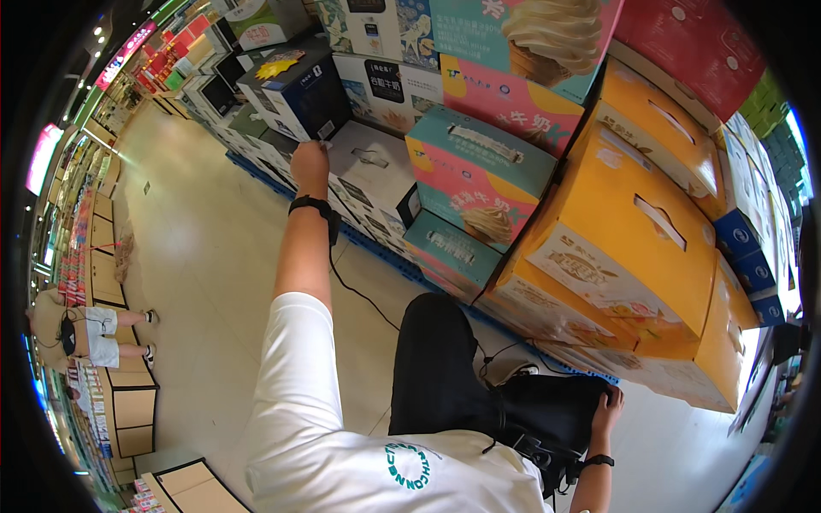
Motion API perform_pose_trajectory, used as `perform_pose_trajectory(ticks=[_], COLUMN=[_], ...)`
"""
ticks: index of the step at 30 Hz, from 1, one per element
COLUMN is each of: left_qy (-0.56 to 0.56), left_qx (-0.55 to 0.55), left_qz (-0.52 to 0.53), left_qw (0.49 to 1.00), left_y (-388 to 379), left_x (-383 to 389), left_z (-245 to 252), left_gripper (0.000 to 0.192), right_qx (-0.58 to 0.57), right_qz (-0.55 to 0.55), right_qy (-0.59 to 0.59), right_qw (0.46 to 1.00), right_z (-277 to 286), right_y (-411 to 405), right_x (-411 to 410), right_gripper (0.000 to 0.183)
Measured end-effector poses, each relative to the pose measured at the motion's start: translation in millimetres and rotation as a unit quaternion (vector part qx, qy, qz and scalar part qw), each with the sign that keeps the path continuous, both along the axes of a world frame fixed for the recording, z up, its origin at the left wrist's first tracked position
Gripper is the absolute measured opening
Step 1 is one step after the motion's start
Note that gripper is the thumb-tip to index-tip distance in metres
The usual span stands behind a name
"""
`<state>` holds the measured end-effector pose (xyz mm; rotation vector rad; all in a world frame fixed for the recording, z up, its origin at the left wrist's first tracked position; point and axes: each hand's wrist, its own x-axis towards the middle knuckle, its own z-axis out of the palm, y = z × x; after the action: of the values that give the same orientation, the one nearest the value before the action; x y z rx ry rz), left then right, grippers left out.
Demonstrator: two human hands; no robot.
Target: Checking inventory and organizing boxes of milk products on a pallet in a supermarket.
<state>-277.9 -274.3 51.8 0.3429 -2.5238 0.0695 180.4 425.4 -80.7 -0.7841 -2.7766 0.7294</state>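
My left hand (pixel 310 163) reaches forward to the lower front corner of a dark blue and white milk carton box (pixel 301 90). Its fingers are curled, and a small pale scrap shows at the fingertips; whether they pinch it or the box is unclear. The box stands on a row of low white cartons (pixel 378 151) with plastic handles. On my bent knee, in black trousers, rests my right hand (pixel 608 407), holding nothing visible. To the right of the white cartons are pink and teal boxes (pixel 474 192) with ice-cream pictures.
Large orange cartons (pixel 616 237) are stacked at the right, above blue pallets (pixel 410 266) on the tiled floor. Black cables (pixel 365 298) hang near my knees. Across the aisle, a person (pixel 96 330) stands by shelving with beige cabinets (pixel 135 404).
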Motion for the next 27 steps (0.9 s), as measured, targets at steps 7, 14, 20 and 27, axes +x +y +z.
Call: perform_pose_trajectory(ticks=[7, 14, 20, 27], left_qy=[0.018, -0.035, -0.115, -0.165], left_qx=[0.089, 0.101, 0.061, 0.161], left_qz=[0.052, 0.031, -0.15, -0.154], left_qw=[0.994, 0.994, 0.98, 0.961], left_y=[3.0, 25.8, 40.3, 118.7], left_x=[-69.8, -103.5, -87.1, -31.7], left_z=[-32.2, -30.7, -26.6, -12.8], left_gripper=[0.03, 0.034, 0.03, 0.024], right_qx=[-0.001, -0.001, -0.012, 0.002], right_qz=[0.018, 0.019, 0.018, 0.019], right_qy=[-0.019, -0.047, -0.021, -0.015], right_qw=[1.0, 0.999, 1.0, 1.0], right_z=[-5.5, -6.0, -7.8, -11.9], right_y=[10.8, 10.2, 13.9, 15.9], right_x=[-13.3, -20.5, -18.3, -6.2], right_gripper=[0.024, 0.024, 0.025, 0.024])
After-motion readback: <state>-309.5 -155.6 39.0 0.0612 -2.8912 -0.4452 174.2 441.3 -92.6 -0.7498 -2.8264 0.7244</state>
